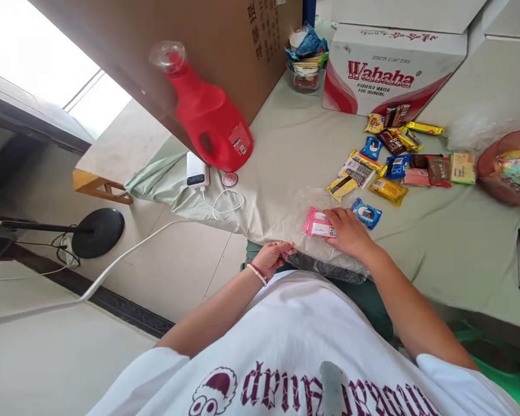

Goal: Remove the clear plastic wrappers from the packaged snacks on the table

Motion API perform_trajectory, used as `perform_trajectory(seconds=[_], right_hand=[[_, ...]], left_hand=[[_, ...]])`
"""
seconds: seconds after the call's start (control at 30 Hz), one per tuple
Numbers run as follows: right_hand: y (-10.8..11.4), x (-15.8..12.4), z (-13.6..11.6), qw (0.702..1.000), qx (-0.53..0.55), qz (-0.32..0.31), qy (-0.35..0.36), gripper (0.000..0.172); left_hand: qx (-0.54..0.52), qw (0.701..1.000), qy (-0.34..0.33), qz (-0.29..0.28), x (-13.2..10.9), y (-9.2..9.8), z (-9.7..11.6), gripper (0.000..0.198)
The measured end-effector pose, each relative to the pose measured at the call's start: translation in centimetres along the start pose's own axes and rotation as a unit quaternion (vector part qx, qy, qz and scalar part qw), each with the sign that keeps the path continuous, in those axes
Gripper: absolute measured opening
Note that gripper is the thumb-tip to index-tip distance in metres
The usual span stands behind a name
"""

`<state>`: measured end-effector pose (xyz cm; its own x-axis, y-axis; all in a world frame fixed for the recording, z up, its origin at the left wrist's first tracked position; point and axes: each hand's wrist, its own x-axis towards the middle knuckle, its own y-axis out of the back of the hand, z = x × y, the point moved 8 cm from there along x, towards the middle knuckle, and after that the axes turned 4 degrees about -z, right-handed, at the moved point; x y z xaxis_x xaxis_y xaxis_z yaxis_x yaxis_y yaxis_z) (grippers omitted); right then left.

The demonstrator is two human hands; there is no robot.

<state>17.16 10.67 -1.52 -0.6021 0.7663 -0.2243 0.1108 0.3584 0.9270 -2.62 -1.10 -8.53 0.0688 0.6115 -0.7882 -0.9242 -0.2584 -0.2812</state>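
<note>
My right hand [350, 232] grips a pink snack packet [317, 224] and presses it onto a clear plastic bag [312, 254] that lies over the table's near edge. My left hand [272, 257], with a bead bracelet on the wrist, pinches the edge of that bag at the table's rim. A blue snack packet [366, 212] lies just beyond my right hand. Further out, several small wrapped snacks [394, 162] are spread over the pale green tablecloth [294, 150].
A red detergent jug [208, 115] stands at the table's left, a white power bank [197, 171] with a cable beside it. Behind are a big brown carton [225, 34], a Wahaha water box [385, 75], a jar of snacks [307, 63] and a brown bowl [509, 167] at right. A lamp base [99, 232] sits on the floor.
</note>
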Motion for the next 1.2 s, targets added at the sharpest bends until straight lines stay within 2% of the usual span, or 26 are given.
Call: perform_trajectory(seconds=[0.17, 0.27, 0.37, 0.5, 0.57, 0.6, 0.67, 0.7, 0.73, 0.77, 0.8, 0.87, 0.97, 1.03, 1.1, 1.2], right_hand=[[-0.3, -0.6, 0.2, 0.999, 0.028, 0.016, -0.014, 0.074], [-0.5, -0.7, 0.4, 0.999, 0.031, 0.018, -0.019, 0.074], [-0.5, -0.6, 0.5, 0.999, 0.033, 0.014, -0.023, 0.074], [0.2, -0.6, 0.1, 0.999, 0.027, 0.012, -0.018, 0.072], [0.9, -0.6, -0.3, 1.0, 0.018, 0.015, -0.014, 0.072], [1.3, -0.6, -0.5, 1.0, 0.012, 0.018, -0.012, 0.072], [1.7, -0.5, -0.9, 1.0, 0.001, 0.02, -0.007, 0.072], [1.8, -0.5, -1.1, 1.0, -0.003, 0.018, -0.004, 0.073], [1.7, -0.6, -1.3, 1.0, -0.006, 0.017, 0.001, 0.073], [1.6, -0.6, -1.5, 1.0, -0.007, 0.015, 0.006, 0.073], [1.4, -0.7, -1.7, 1.0, -0.008, 0.016, 0.011, 0.073], [1.0, -0.7, -2.0, 1.0, -0.011, 0.021, 0.015, 0.073], [0.3, -0.3, -2.0, 1.0, -0.015, 0.019, 0.005, 0.074], [0.1, -0.1, -1.8, 1.0, -0.007, 0.013, -0.001, 0.077], [0.5, -0.5, -1.4, 1.0, 0.009, 0.028, -0.003, 0.083], [1.6, -3.5, -1.0, 0.994, 0.042, 0.099, 0.023, 0.076]], left_hand=[[-0.075, 0.995, -0.067, -0.012, -1.8, -0.6, 0.4, 0.046], [-0.104, 0.987, -0.122, 0.014, -2.3, 0.1, 1.5, 0.047], [-0.089, 0.978, -0.174, 0.071, -2.3, 2.2, 2.7, 0.049], [-0.05, 0.961, -0.225, 0.153, -3.2, 6.0, 3.5, 0.043], [-0.024, 0.941, -0.268, 0.204, -4.6, 7.2, 4.0, 0.037], [0.011, 0.923, -0.309, 0.227, -5.5, 7.2, 4.8, 0.031], [0.14, 0.862, -0.422, 0.242, -7.6, 5.3, 7.0, 0.015], [0.226, 0.819, -0.478, 0.225, -8.4, 3.3, 8.0, 0.006], [0.313, 0.771, -0.52, 0.193, -8.7, 0.9, 8.7, 0.006], [0.389, 0.73, -0.541, 0.152, -8.5, -1.4, 8.9, 0.015], [0.444, 0.706, -0.54, 0.113, -7.7, -3.2, 8.9, 0.023], [0.516, 0.691, -0.503, 0.062, -5.2, -5.1, 8.5, 0.034], [0.552, 0.711, -0.434, 0.034, -1.2, -4.5, 7.8, 0.041], [0.559, 0.715, -0.42, 0.015, 0.2, -3.4, 7.3, 0.043], [0.564, 0.701, -0.437, 0.009, 0.2, -2.2, 7.3, 0.046], [0.594, 0.648, -0.475, -0.033, -1.1, -1.1, 7.3, 0.053]])
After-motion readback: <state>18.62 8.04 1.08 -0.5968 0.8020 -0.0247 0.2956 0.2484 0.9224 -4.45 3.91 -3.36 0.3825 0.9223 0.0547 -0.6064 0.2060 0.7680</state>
